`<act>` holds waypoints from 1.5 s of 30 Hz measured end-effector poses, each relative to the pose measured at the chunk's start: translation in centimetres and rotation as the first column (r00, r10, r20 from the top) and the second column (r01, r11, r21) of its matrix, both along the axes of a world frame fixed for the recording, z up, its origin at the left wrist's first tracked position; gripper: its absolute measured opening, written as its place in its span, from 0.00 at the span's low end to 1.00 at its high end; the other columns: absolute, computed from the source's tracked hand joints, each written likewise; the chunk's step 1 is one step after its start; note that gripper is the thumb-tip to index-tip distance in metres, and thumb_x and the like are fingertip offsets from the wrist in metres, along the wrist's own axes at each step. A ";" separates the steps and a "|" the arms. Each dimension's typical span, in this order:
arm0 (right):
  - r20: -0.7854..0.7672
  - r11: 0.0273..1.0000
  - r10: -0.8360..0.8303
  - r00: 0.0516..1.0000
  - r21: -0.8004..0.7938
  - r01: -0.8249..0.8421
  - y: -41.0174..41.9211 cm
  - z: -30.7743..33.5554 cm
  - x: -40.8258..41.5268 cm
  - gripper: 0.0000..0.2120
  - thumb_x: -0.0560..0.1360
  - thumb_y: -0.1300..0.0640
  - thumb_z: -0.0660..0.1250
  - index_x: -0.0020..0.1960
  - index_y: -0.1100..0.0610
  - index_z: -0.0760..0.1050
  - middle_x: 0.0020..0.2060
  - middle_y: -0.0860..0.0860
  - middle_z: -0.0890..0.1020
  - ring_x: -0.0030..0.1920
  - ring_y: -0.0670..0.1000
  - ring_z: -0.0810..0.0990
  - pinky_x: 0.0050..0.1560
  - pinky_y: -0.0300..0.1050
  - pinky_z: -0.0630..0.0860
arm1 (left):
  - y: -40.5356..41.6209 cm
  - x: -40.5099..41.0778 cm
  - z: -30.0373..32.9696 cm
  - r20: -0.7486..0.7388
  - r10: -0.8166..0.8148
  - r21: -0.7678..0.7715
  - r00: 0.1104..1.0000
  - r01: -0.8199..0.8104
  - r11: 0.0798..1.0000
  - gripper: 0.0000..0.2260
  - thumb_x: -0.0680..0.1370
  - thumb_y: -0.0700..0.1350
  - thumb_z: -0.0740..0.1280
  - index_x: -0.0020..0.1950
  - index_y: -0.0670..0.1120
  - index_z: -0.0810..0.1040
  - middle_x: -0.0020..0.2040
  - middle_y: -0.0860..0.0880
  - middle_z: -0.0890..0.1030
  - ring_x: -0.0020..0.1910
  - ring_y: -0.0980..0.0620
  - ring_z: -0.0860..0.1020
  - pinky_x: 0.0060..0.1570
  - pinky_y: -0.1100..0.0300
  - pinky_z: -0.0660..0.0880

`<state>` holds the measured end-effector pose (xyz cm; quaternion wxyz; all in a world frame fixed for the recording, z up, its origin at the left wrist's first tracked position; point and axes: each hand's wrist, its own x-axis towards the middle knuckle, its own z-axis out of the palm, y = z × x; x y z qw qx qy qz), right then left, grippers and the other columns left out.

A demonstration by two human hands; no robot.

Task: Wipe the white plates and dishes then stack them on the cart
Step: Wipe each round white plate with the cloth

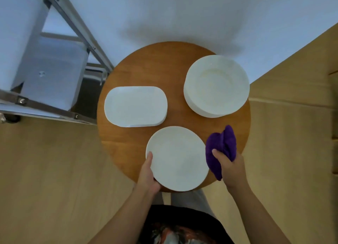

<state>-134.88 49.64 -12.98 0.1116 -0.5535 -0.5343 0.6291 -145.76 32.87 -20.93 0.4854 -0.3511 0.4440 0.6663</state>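
The left hand [149,172] holds the round plate [177,158] by its left rim, at the near edge of the tabletop [146,64]. The right hand [231,168] grips a purple cloth [222,144] just beside the plate's right rim, so the wipe probably goes leftward.

Left hand [148,174] gripping near-left rim of round white plate [177,158] on round wooden table [155,64]; right hand [231,167] clutching purple cloth [222,146] just right of that plate; oblong dishes [135,106] stacked beyond left hand; round plate stack [216,86] beyond right hand; metal cart [54,42] far left.
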 end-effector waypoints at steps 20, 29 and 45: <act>-0.059 0.985 0.170 0.984 -0.031 -0.172 3.7 -2.1 -1.3 0.14 0.71 0.61 0.72 0.49 0.48 0.71 0.43 0.47 0.79 0.44 0.49 0.78 0.33 0.32 0.75 | 5.2 -3.7 -1.3 0.229 -0.973 -0.910 -0.018 0.350 -0.221 0.22 0.78 0.63 0.56 0.49 0.45 0.77 0.36 0.52 0.76 0.38 0.53 0.77 0.33 0.62 0.72; -0.115 0.996 0.070 0.991 -0.050 -0.076 6.8 -2.0 -2.6 0.15 0.71 0.61 0.72 0.48 0.46 0.70 0.43 0.45 0.78 0.45 0.50 0.78 0.35 0.34 0.75 | 19.6 -8.7 1.2 -0.318 -0.920 -0.854 0.230 0.352 0.383 0.25 0.74 0.68 0.59 0.40 0.45 0.73 0.35 0.50 0.78 0.33 0.53 0.77 0.28 0.64 0.68; -0.105 0.997 -0.008 0.994 -0.075 0.000 10.1 -1.8 -0.1 0.13 0.71 0.60 0.71 0.48 0.47 0.72 0.41 0.44 0.79 0.45 0.51 0.79 0.36 0.37 0.75 | 21.6 -11.6 3.6 0.058 -0.997 -0.976 -0.047 0.206 -0.067 0.15 0.80 0.56 0.59 0.42 0.46 0.72 0.34 0.49 0.75 0.33 0.52 0.75 0.31 0.60 0.66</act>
